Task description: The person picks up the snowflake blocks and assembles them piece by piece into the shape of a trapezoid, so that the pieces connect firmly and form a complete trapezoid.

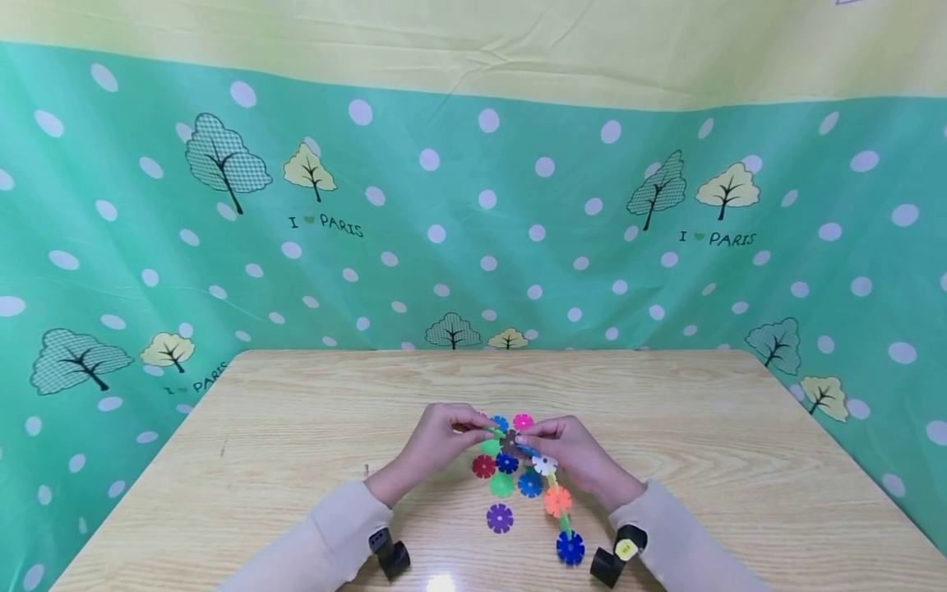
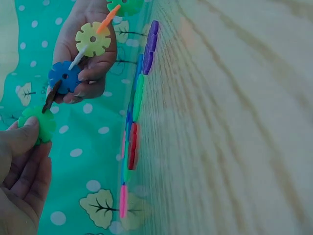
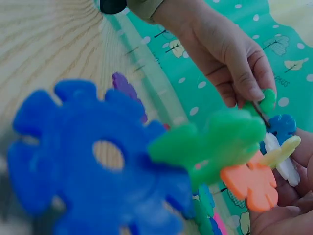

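Observation:
My left hand (image 1: 442, 432) pinches a green notched disc (image 2: 47, 128) between thumb and fingers. Slotted into that disc is a brown disc (image 1: 510, 442), which joins a blue disc (image 2: 65, 81). Thumb and fingers of my right hand (image 1: 575, 450) grip the chain at the blue disc. Beyond it the linked chain hangs toward me: a white disc (image 1: 545, 466), a yellow disc (image 2: 93, 38), an orange disc (image 1: 557, 501), another green disc (image 3: 215, 142) and a dark blue disc (image 1: 570, 548) at the lower end.
Several loose discs lie flat on the wooden table (image 1: 296, 411) beneath and between the hands, among them a purple disc (image 1: 499, 518), a red disc (image 1: 483, 467) and a pink disc (image 1: 523, 422). A green dotted curtain (image 1: 488, 230) hangs behind the table.

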Demonstrator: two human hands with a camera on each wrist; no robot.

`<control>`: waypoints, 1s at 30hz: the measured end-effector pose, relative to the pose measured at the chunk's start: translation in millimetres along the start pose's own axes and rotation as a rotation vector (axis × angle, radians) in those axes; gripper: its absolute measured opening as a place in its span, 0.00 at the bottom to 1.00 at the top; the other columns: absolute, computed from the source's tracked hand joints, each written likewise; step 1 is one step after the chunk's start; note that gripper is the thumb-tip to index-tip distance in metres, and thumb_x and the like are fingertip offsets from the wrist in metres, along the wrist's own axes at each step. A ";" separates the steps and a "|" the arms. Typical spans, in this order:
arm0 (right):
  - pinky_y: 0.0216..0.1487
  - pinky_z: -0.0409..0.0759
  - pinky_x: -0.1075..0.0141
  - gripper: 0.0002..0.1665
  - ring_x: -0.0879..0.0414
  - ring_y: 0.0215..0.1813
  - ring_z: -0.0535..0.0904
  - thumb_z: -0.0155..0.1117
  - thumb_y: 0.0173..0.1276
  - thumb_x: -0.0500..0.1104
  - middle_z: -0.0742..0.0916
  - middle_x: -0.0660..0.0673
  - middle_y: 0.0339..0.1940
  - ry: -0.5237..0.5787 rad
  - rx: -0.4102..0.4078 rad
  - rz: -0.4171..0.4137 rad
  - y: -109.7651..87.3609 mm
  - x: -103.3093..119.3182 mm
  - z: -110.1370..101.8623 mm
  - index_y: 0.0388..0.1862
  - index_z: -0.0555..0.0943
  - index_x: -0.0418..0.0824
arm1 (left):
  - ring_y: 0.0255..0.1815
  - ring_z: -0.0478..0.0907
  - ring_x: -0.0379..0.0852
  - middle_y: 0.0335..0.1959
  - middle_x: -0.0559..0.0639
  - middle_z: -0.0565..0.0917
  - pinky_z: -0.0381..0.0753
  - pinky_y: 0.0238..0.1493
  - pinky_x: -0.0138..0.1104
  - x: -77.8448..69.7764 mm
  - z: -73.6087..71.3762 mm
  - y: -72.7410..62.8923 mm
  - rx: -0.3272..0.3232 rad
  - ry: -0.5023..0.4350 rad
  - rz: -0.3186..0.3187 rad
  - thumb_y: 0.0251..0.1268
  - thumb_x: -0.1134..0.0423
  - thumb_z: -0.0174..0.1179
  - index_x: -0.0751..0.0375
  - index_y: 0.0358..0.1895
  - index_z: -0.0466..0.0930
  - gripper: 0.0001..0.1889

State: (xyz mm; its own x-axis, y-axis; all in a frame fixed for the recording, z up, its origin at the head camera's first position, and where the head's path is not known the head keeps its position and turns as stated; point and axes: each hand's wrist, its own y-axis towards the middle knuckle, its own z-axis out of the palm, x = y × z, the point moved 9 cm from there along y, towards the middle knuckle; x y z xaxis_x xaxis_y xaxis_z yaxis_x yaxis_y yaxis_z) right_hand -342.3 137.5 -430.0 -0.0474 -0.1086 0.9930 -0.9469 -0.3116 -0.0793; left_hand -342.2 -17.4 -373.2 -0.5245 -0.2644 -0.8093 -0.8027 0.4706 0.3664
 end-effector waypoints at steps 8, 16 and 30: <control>0.42 0.82 0.67 0.15 0.58 0.35 0.84 0.62 0.65 0.37 0.88 0.43 0.34 0.021 -0.020 -0.006 -1.8 3.1 -3.5 0.42 0.80 0.23 | 0.30 0.82 0.39 0.31 0.53 0.86 0.83 0.33 0.28 0.2 2.5 2.4 -0.013 -0.027 0.090 0.55 0.72 0.64 0.64 0.34 0.86 0.05; 0.41 0.83 0.65 0.15 0.57 0.33 0.84 0.62 0.65 0.34 0.88 0.41 0.33 0.045 0.015 -0.033 -5.6 8.3 -0.2 0.42 0.78 0.20 | 0.29 0.82 0.41 0.29 0.52 0.86 0.83 0.32 0.31 -1.8 4.6 1.2 -0.001 -0.061 0.098 0.54 0.73 0.65 0.62 0.33 0.87 0.05; 0.39 0.84 0.65 0.08 0.58 0.32 0.84 0.61 0.65 0.34 0.88 0.45 0.32 0.128 0.075 -0.041 -1.8 8.7 3.6 0.37 0.84 0.30 | 0.29 0.81 0.37 0.30 0.52 0.86 0.83 0.32 0.30 -7.3 6.1 -0.1 -0.004 -0.027 0.115 0.54 0.74 0.65 0.62 0.34 0.87 0.06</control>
State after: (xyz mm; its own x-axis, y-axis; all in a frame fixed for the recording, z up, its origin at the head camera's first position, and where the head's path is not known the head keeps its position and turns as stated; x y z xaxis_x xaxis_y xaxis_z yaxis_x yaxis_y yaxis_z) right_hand -339.9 133.8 -421.5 -0.0537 0.0254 0.9982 -0.9229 -0.3831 -0.0399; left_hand -336.6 -10.4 -370.1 -0.6055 -0.1862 -0.7738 -0.7388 0.4930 0.4594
